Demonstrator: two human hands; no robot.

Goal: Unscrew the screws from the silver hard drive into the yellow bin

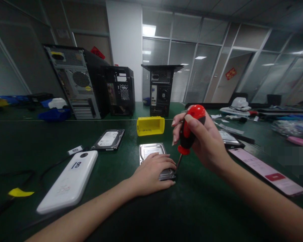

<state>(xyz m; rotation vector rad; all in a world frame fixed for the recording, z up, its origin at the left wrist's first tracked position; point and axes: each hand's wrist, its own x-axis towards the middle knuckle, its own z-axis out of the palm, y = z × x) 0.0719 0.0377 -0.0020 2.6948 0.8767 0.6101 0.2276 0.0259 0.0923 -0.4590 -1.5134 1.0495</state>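
Observation:
A silver hard drive (151, 150) lies flat on the green table (197, 208) in front of me. My left hand (154, 171) rests palm down on its near half and presses it to the table. My right hand (204, 141) grips a screwdriver (189, 132) with a red and black handle, held nearly upright. Its thin shaft slants down to the drive's near right corner, beside my left fingertips. The near part of the drive is hidden under my left hand.
A second hard drive (108, 139) lies to the left, a yellow tray (150, 125) behind. A white device marked 18 (69, 181) with black cables sits at left. A phone (266, 171) lies at right. Three computer towers (77, 82) stand at the back.

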